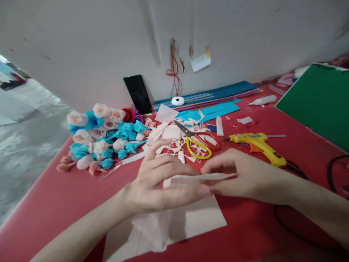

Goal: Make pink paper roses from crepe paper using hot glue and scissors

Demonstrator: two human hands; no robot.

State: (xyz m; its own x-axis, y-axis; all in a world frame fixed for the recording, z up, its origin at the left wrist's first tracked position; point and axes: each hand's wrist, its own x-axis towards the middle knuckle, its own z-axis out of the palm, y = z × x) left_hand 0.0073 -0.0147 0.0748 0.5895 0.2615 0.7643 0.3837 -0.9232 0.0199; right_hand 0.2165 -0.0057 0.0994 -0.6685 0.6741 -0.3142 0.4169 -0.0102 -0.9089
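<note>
Between my two hands is a thin folded strip of pale pink crepe paper (188, 178). My left hand (163, 182) pinches it between thumb and fingers, and my right hand (237, 174) grips its right end. Below them, larger pale paper sheets (196, 218) lie on the red tabletop (245, 233). Just beyond my fingers rest scissors (200, 140) with one red and one yellow handle, blades apart, on a heap of pale paper scraps (174, 145). A yellow glue gun (256, 143) lies beyond my right wrist.
Blue and pale paper flowers (106, 136) are piled at the left. A black phone (138, 94) leans on the wall near a white earbud case (177, 100). Blue paper (220, 110), a small white bottle (264, 100) and a green board (319, 102) stand farther back. A black cord (297, 169) runs right.
</note>
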